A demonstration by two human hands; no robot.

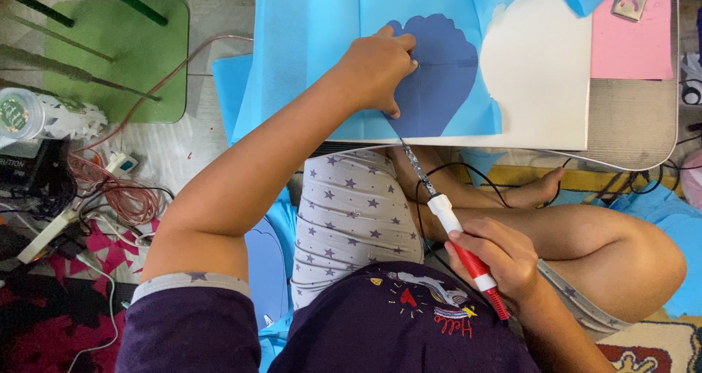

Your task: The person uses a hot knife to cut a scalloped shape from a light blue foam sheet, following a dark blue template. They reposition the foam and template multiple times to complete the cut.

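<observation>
Left hand [376, 66] presses down flat, fingers curled, on the light blue fabric sheet [307, 36] lying across the white board [541, 73], right at the edge of a darker blue hand-shaped piece [439, 73]. Right hand [497, 260], below the board's near edge, is wrapped tight around a red-and-white soldering-type tool [457, 238]; its metal tip seems to reach the board's edge, hard to tell.

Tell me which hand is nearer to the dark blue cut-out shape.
Left. The left hand presses on the dark blue cut-out shape at its left edge; the right hand is well below it, off the board, gripping a red-and-white heated tool.
</observation>
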